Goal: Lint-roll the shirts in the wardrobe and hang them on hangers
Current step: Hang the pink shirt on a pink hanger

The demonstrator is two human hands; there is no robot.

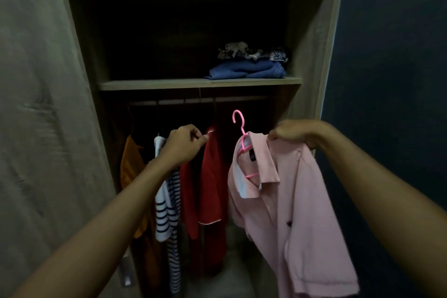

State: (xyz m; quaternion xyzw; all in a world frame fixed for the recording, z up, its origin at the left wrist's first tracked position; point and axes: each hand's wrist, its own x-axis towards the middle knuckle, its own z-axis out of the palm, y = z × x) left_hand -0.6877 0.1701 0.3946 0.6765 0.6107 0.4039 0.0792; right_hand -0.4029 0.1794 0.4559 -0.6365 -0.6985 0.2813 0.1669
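Observation:
A pink shirt [287, 205] hangs on a pink hanger [240, 133], held up in front of the open wardrobe just below the rail [198, 101]. My right hand [297, 133] grips its right shoulder. My left hand [182, 145] pinches the collar of a red shirt [210, 191] hanging on the rail. Left of it hang a navy-and-white striped shirt [169, 215] and an orange shirt [131, 167], partly hidden by my left arm. No lint roller is in sight.
A shelf [150, 84] above the rail carries a folded blue garment [249, 70] with patterned cloth [251, 52] on top. The wardrobe door [36, 116] stands open on the left. A dark wall [391, 55] is on the right.

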